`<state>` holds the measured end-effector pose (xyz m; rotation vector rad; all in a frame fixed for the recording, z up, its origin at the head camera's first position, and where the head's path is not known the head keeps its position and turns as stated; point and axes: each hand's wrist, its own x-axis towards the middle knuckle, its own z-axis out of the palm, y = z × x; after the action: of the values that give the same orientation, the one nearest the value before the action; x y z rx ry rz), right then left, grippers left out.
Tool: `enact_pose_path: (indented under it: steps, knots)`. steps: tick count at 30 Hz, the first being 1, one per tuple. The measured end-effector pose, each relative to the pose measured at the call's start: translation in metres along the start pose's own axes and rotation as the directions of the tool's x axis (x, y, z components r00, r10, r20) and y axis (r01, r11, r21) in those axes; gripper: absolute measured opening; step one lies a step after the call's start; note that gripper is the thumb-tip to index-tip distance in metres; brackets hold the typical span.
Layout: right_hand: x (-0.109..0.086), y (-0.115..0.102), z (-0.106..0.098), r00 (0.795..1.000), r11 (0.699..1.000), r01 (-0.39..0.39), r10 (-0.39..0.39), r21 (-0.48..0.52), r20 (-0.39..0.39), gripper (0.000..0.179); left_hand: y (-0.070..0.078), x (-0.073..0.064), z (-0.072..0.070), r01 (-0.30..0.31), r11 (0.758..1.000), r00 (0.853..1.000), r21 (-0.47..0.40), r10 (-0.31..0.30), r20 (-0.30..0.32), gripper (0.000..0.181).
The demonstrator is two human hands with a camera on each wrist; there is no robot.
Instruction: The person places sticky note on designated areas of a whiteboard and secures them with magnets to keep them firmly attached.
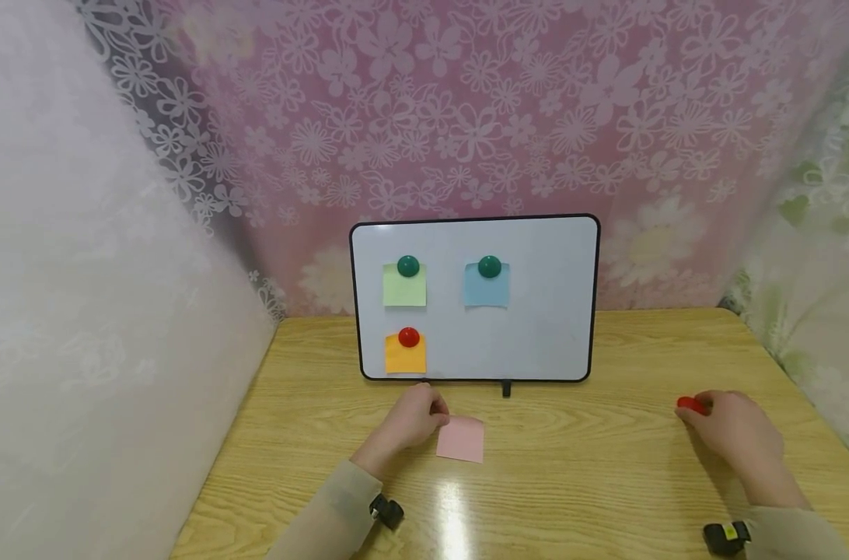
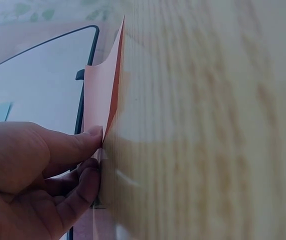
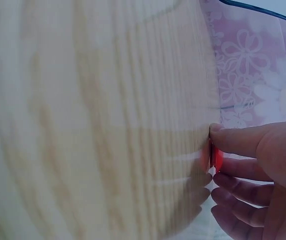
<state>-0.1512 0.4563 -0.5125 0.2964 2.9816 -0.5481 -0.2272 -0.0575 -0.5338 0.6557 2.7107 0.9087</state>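
While resting on wooden tabletop (image 1: pixel 571 482), left hand (image 1: pixel 414 420) pinches corner of pink sticky note (image 1: pixel 461 439) w/ thumb & fingers, lifting edge; note lies just in front of whiteboard (image 1: pixel 536 311). Right hand (image 1: pixel 735 432), well apart at right, grip pressed on red magnet (image 1: pixel 690 404) at fingertips.

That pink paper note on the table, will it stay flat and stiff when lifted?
Probably not. The pink note already curls off the table where the left hand pinches its edge, so it looks thin, floppy and very light. It would likely bend or flutter.
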Motion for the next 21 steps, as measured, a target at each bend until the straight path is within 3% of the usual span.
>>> enact_pose_path:
  steps: [21]
  knots:
    - [-0.0021, 0.0036, 0.0026, 1.0, 1.0, -0.007, 0.008, 0.019, -0.015, 0.078, -0.0022, 0.0, 0.0015, -0.007, 1.0, 1.0, -0.003, 0.007, 0.0, 0.012]
